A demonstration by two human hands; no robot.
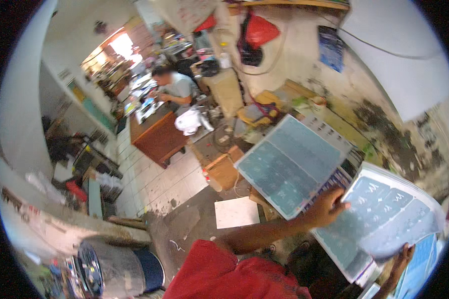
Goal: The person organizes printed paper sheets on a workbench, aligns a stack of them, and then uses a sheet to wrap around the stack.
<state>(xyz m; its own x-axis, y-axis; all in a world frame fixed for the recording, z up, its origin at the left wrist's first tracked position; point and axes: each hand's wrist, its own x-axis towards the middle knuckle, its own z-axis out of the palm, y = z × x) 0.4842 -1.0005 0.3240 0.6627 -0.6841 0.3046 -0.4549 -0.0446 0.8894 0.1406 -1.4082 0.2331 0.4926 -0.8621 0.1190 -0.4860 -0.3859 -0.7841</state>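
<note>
A large blue-grey printed sheet with pale markings curves up over a pile of similar sheets on my right. My left hand reaches across from a red sleeve, its fingers curled at the left edge of the curved sheet. At that sheet's lower right edge, my right hand has its fingers closed on it. Beyond my left hand lies another stack of blue-grey printed sheets. A brighter blue sheet shows beside my right hand, partly covered.
A person sits at a cluttered wooden desk further off. A white board lies on the dark floor by a wooden box. At lower left stands a large drum. The stained wall borders the stacks.
</note>
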